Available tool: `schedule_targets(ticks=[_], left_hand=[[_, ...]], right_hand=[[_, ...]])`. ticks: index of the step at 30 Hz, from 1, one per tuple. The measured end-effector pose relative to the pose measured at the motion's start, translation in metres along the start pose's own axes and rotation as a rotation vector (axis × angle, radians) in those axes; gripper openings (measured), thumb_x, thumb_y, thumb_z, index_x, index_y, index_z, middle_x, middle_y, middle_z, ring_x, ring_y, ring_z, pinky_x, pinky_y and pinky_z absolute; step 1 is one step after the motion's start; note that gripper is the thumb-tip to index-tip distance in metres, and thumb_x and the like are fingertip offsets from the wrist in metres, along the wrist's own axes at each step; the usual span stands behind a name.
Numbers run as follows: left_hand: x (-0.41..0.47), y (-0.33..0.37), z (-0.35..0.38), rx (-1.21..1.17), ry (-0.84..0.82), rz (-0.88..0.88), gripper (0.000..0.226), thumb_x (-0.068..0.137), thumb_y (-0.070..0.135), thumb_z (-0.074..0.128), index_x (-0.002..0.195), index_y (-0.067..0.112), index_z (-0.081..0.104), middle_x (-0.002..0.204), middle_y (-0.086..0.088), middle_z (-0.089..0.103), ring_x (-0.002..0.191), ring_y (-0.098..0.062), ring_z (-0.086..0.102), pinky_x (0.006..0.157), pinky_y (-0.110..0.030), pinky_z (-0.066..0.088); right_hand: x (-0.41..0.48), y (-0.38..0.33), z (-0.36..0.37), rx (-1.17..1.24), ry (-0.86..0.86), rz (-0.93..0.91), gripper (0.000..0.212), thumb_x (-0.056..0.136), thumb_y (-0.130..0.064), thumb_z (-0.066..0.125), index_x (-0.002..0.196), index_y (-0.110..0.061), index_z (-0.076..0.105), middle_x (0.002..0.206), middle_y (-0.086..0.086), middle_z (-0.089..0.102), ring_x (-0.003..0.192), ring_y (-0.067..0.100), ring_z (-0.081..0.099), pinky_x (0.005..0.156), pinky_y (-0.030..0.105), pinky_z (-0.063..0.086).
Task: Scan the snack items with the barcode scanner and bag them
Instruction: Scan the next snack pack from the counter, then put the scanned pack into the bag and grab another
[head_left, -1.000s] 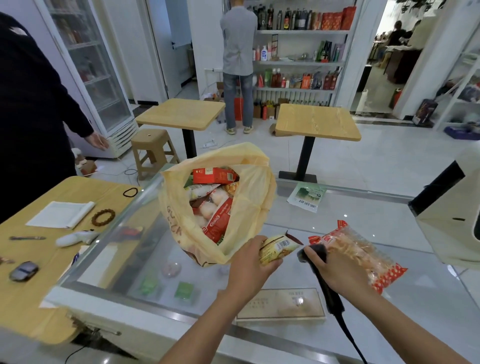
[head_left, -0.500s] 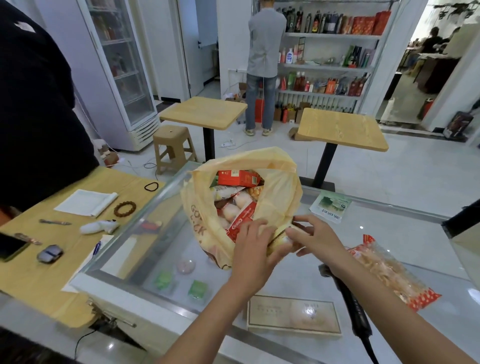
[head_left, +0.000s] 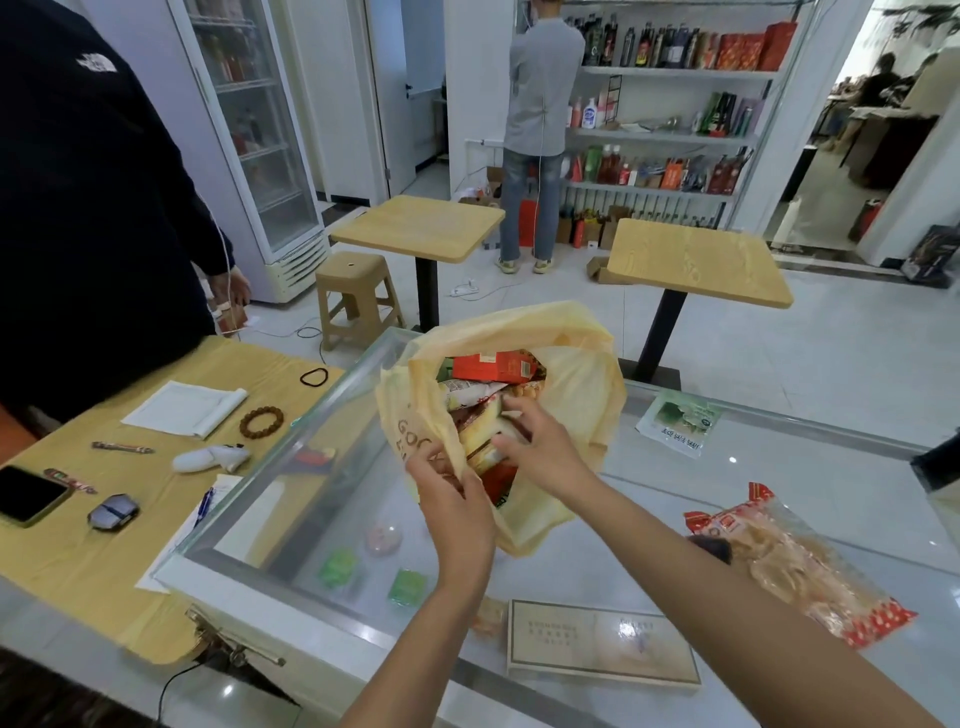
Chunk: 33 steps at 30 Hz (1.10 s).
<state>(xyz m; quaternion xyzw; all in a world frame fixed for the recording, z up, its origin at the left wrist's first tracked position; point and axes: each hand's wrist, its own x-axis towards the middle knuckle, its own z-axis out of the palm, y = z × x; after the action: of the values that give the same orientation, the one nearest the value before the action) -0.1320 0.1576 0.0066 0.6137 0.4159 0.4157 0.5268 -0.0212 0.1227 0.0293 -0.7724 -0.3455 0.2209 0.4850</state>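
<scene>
Your right hand (head_left: 540, 452) now deeper inside the yellow bag (head_left: 582, 395) than before (cannot tell if it grasps anything), left hand (head_left: 452, 499) pinching the rim, cracker pack (head_left: 800, 566) on the table (head_left: 675, 499), forearm hiding the scanner (head_left: 712, 548)

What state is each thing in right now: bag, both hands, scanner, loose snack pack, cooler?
yellow bag, mouth open, standing on the glass counter, full of snacks.
left hand, pinching the bag's near rim.
right hand, inside the bag mouth, on the snacks; grip unclear.
barcode scanner, lying on the counter, mostly hidden behind the right forearm.
cracker pack, sealed, lying flat, not yet bagged.
cooler door, shut.
</scene>
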Motion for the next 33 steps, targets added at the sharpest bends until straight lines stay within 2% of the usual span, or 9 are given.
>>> schedule_targets(ticks=[2, 4, 8, 13, 18, 22, 26, 30, 33], left_hand=[[-0.003, 0.004, 0.003, -0.050, 0.005, 0.027, 0.035, 0.092, -0.002, 0.046, 0.114, 0.023, 0.037, 0.102, 0.005, 0.053, 0.093, -0.016, 0.056, 0.072, -0.014, 0.046], [-0.002, 0.002, 0.004, -0.061, 0.017, 0.022, 0.035, 0.092, -0.001, 0.046, 0.115, 0.024, 0.037, 0.101, 0.006, 0.052, 0.093, -0.016, 0.055, 0.068, -0.009, 0.044], [-0.005, -0.007, 0.001, 0.004, 0.046, 0.072, 0.046, 0.088, -0.003, 0.051, 0.119, 0.026, 0.035, 0.108, 0.001, 0.048, 0.091, -0.016, 0.055, 0.069, -0.016, 0.047], [-0.020, -0.022, 0.008, 0.322, 0.183, 0.530, 0.056, 0.076, 0.003, 0.062, 0.128, 0.006, 0.040, 0.125, -0.013, 0.036, 0.116, -0.027, 0.036, 0.101, -0.033, 0.029], [-0.048, -0.049, 0.033, 0.520, -0.189, 0.907, 0.044, 0.069, -0.007, 0.066, 0.107, 0.013, 0.059, 0.112, -0.009, 0.050, 0.101, -0.023, 0.045, 0.086, -0.035, 0.045], [-0.075, -0.075, 0.057, 0.674, -0.603, 0.843, 0.060, 0.054, -0.002, 0.080, 0.107, 0.020, 0.061, 0.109, -0.002, 0.059, 0.098, -0.017, 0.055, 0.080, -0.023, 0.050], [-0.096, -0.087, 0.075, 0.737, -0.785, 0.768, 0.066, 0.051, 0.000, 0.081, 0.110, 0.022, 0.062, 0.111, 0.003, 0.061, 0.096, -0.014, 0.061, 0.076, -0.021, 0.051], [-0.104, -0.084, 0.091, 0.684, -0.837, 0.795, 0.064, 0.049, -0.007, 0.073, 0.106, 0.020, 0.061, 0.107, 0.005, 0.062, 0.091, -0.008, 0.055, 0.073, -0.015, 0.046], [-0.113, -0.073, 0.105, 0.619, -0.831, 0.679, 0.048, 0.067, -0.011, 0.058, 0.103, 0.020, 0.049, 0.106, 0.003, 0.053, 0.087, -0.006, 0.043, 0.073, -0.014, 0.038]], right_hand=[[0.002, 0.003, 0.015, -0.113, -0.038, -0.032, 0.044, 0.090, -0.015, 0.062, 0.132, -0.015, 0.051, 0.131, 0.001, 0.058, 0.122, 0.016, 0.053, 0.099, 0.025, 0.040], [0.004, 0.004, 0.018, -0.313, -0.020, -0.064, 0.044, 0.090, -0.027, 0.061, 0.132, -0.018, 0.052, 0.129, 0.000, 0.059, 0.119, 0.018, 0.054, 0.094, 0.031, 0.044], [-0.006, 0.003, -0.002, -0.635, 0.064, -0.164, 0.037, 0.091, -0.046, 0.055, 0.121, -0.024, 0.057, 0.110, -0.005, 0.057, 0.105, 0.013, 0.053, 0.076, 0.031, 0.046], [-0.047, 0.016, -0.049, -0.541, 0.274, -0.197, 0.022, 0.095, -0.034, 0.052, 0.114, -0.024, 0.058, 0.096, -0.009, 0.054, 0.089, 0.007, 0.050, 0.070, 0.025, 0.040], [-0.111, 0.060, -0.086, -0.524, 0.469, 0.095, 0.019, 0.090, -0.031, 0.060, 0.105, -0.018, 0.056, 0.095, -0.005, 0.051, 0.088, 0.013, 0.055, 0.066, 0.029, 0.041], [-0.152, 0.093, -0.083, -0.689, 0.523, 0.260, 0.048, 0.078, -0.040, 0.073, 0.111, -0.013, 0.051, 0.108, 0.003, 0.048, 0.094, 0.019, 0.049, 0.066, 0.027, 0.035], [-0.164, 0.116, -0.082, -0.484, 0.411, 0.532, 0.069, 0.080, -0.036, 0.071, 0.132, -0.013, 0.031, 0.125, 0.006, 0.046, 0.108, 0.026, 0.054, 0.066, 0.028, 0.042], [-0.172, 0.116, -0.090, 0.055, 0.261, 0.719, 0.028, 0.087, -0.022, 0.061, 0.108, -0.010, 0.047, 0.072, 0.007, 0.064, 0.047, 0.016, 0.057, 0.047, 0.026, 0.041], [-0.190, 0.107, -0.108, 0.165, 0.307, 0.655, 0.016, 0.089, -0.021, 0.059, 0.101, -0.014, 0.051, 0.058, 0.007, 0.056, 0.038, 0.015, 0.046, 0.040, 0.023, 0.035]])
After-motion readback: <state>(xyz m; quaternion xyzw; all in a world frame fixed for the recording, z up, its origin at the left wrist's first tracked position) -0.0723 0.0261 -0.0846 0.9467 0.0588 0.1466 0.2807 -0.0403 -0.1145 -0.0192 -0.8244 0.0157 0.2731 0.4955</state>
